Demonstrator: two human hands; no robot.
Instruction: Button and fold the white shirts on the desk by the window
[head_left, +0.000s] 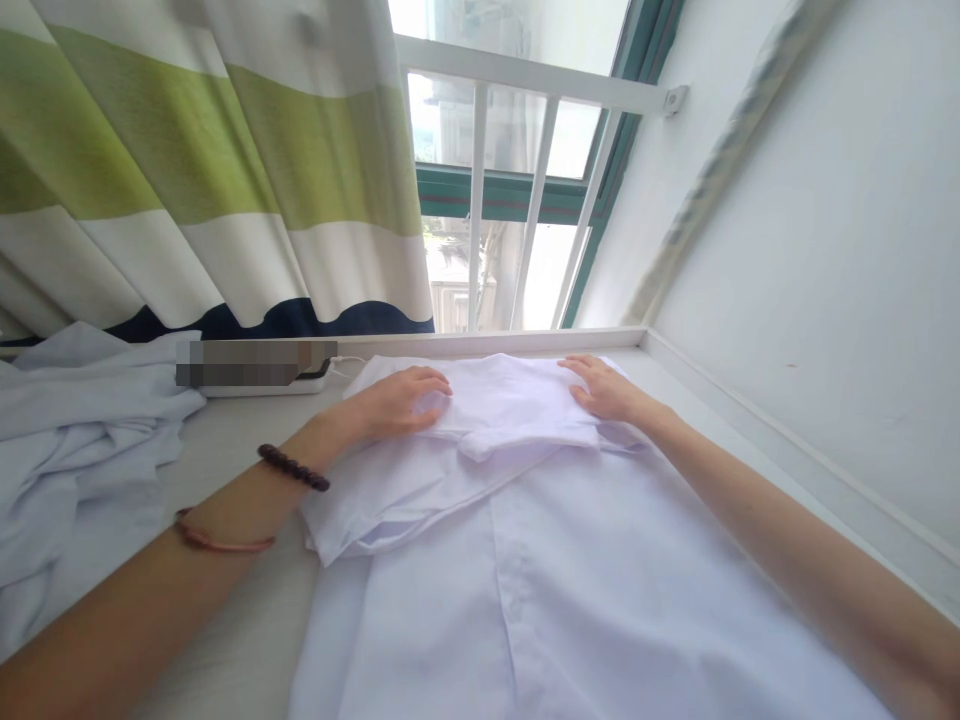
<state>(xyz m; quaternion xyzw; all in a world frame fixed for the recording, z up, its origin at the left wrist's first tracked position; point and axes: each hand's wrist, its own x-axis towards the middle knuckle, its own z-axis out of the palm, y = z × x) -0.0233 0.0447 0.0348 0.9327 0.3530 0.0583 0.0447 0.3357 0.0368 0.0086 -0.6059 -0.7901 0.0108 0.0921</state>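
Observation:
A white long garment (600, 580), with a front placket running down its middle, lies spread over a pale surface. Its far end is folded over in layers, and one sleeve-like part angles toward the lower left. On the left of that folded part rests my left hand (409, 402), fingers a little curved and thumb apart, pressing on the cloth from above. My right hand (600, 388) lies at the far right corner of the fold with its fingers spread. Both hands touch the fabric, and neither has visibly gathered any of it.
At left is a crumpled pile of white cloth (67, 470). Beside it, a partly blurred device with a white edge (266, 388) has a cable (346, 362). Beyond a raised ledge (480, 343) are a striped curtain (315, 160) and white railing (478, 200). A wall (840, 300) borders the right.

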